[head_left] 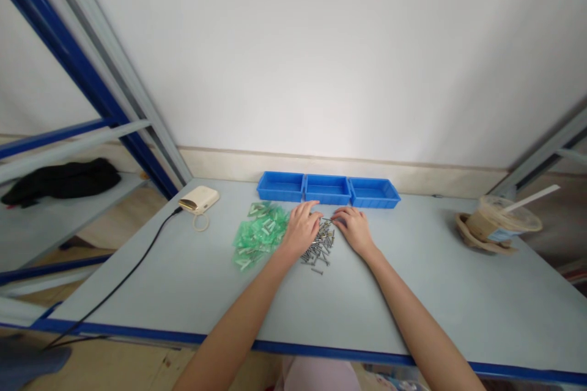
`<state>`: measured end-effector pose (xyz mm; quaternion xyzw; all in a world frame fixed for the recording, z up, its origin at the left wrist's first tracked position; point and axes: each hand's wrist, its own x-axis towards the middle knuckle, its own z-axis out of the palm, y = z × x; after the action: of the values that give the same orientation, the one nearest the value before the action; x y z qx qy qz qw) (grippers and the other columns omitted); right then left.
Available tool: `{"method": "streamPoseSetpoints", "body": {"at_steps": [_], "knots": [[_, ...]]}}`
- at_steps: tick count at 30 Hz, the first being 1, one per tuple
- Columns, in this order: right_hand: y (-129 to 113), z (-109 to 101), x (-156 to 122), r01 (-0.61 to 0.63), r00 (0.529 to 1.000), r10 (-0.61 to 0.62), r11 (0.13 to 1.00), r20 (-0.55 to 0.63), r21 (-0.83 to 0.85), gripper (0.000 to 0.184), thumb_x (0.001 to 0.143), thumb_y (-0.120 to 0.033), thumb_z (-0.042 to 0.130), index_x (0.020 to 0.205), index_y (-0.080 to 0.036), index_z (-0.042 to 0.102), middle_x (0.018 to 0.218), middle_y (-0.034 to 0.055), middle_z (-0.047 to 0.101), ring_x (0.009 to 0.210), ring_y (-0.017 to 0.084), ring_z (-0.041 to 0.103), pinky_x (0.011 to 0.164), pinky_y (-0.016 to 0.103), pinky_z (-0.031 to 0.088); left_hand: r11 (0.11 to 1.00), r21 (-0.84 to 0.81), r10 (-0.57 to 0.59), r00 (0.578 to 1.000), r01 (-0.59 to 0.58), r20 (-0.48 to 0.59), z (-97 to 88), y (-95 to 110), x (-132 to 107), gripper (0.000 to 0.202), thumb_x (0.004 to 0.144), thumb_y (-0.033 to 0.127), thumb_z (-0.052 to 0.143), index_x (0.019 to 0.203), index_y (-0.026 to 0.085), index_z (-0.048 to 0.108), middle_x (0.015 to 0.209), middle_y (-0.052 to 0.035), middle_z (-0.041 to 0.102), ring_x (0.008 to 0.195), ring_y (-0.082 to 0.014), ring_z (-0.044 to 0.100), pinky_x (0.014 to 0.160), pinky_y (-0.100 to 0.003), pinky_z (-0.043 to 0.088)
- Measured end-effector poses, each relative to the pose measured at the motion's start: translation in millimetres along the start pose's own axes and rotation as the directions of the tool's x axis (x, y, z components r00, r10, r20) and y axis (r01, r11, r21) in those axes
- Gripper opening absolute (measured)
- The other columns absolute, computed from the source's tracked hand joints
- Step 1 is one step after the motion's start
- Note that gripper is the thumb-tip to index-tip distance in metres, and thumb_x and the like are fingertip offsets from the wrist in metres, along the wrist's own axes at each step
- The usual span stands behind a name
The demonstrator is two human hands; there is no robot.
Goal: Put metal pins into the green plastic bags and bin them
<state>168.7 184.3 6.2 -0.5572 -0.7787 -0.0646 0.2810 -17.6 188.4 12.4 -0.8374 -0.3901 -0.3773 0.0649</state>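
Observation:
A heap of small grey screws [320, 245] lies in the middle of the grey table [192, 281]. My left hand [301, 226] rests on the heap's left edge, fingers curled downward. My right hand [354, 227] sits just right of the heap with fingers bent toward the screws. What either hand holds, if anything, is too small to see. A pile of green plastic pieces [259, 234] lies just left of my left hand. Three joined blue trays [327, 189] stand behind both hands, apparently empty.
A cream device [199, 200] with a black cable [123, 281] lies at the back left. A lidded drink cup with a straw [498, 225] stands at the right. Blue shelf frames flank the table, and a dark cloth [64, 178] lies on the left shelf.

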Motion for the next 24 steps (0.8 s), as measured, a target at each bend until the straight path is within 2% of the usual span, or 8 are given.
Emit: {"method": "streamPoseSetpoints", "body": {"at_steps": [4, 7, 10, 13, 17, 21, 24], "knots": [[-6, -3, 2, -0.044, 0.997, 0.047, 0.998, -0.061, 0.045, 0.018, 0.085, -0.028, 0.048, 0.08, -0.021, 0.065, 0.087, 0.0034, 0.065, 0.087, 0.021, 0.053, 0.076, 0.034, 0.03, 1.0, 0.014, 0.0, 1.0, -0.001, 0.018, 0.5, -2, 0, 0.019, 0.086, 0.017, 0.043, 0.099, 0.02, 0.056, 0.12, -0.0044, 0.049, 0.112, -0.0197, 0.041, 0.094, -0.036, 0.032], [-10, -5, 2, -0.066, 0.988, 0.088, 0.983, -0.127, 0.17, 0.021, 0.086, -0.031, 0.047, 0.081, -0.02, 0.064, 0.086, 0.0035, 0.066, 0.086, 0.021, 0.055, 0.077, 0.033, 0.032, 1.0, 0.018, 0.008, 1.0, -0.009, 0.024, -0.7, -3, 1, 0.022, 0.087, 0.023, 0.046, 0.108, 0.021, 0.053, 0.116, -0.0044, 0.052, 0.108, -0.0191, 0.044, 0.09, -0.035, 0.033], [-14, -6, 1, -0.039, 0.992, 0.076, 0.948, -0.104, 0.317, 0.024, 0.086, -0.035, 0.046, 0.08, -0.02, 0.064, 0.083, 0.0033, 0.066, 0.08, 0.019, 0.056, 0.076, 0.03, 0.036, 0.999, 0.043, 0.031, 0.999, -0.033, 0.032, -2.3, -3, 1, 0.017, 0.089, 0.027, 0.044, 0.098, 0.02, 0.056, 0.103, -0.0029, 0.059, 0.099, -0.0183, 0.048, 0.086, -0.035, 0.032], [-17, -6, 0, -0.043, 0.993, 0.082, 0.922, -0.087, 0.386, 0.025, 0.085, -0.037, 0.047, 0.078, -0.019, 0.063, 0.082, 0.0034, 0.066, 0.077, 0.018, 0.057, 0.075, 0.03, 0.038, 0.996, 0.085, 0.033, 0.998, -0.037, 0.049, -3.6, -2, 0, 0.021, 0.091, 0.028, 0.04, 0.087, 0.02, 0.059, 0.087, -0.0016, 0.063, 0.088, -0.018, 0.049, 0.081, -0.036, 0.03], [-21, -7, -2, -0.035, 0.994, 0.073, 0.92, -0.083, 0.39, 0.026, 0.087, -0.036, 0.044, 0.082, -0.018, 0.061, 0.084, 0.0037, 0.065, 0.077, 0.017, 0.058, 0.076, 0.03, 0.039, 0.993, 0.103, 0.058, 0.997, -0.064, 0.053, -3.6, -1, -1, 0.024, 0.091, 0.029, 0.04, 0.085, 0.02, 0.06, 0.083, -0.0016, 0.063, 0.085, -0.0177, 0.049, 0.078, -0.036, 0.029], [-24, -10, -5, 0.099, 0.992, -0.065, 0.938, -0.112, 0.333, 0.025, 0.087, -0.035, 0.046, 0.104, -0.018, 0.055, 0.1, 0.0051, 0.062, 0.085, 0.016, 0.057, 0.079, 0.03, 0.037, 0.992, 0.095, 0.08, 0.996, -0.085, 0.05, -1.6, -2, 0, 0.023, 0.091, 0.025, 0.039, 0.082, 0.018, 0.058, 0.078, -0.0013, 0.062, 0.082, -0.0165, 0.049, 0.077, -0.034, 0.029], [-24, -13, -7, 0.191, 0.974, -0.16, 0.961, -0.16, 0.202, 0.023, 0.09, -0.031, 0.041, 0.1, -0.019, 0.057, 0.098, 0.0055, 0.061, 0.091, 0.017, 0.055, 0.079, 0.03, 0.035, 0.985, 0.105, 0.129, 0.987, -0.138, 0.092, -0.3, -3, 0, 0.023, 0.091, 0.025, 0.039, 0.078, 0.017, 0.056, 0.075, -0.0013, 0.061, 0.081, -0.0165, 0.049, 0.076, -0.032, 0.029]]}}
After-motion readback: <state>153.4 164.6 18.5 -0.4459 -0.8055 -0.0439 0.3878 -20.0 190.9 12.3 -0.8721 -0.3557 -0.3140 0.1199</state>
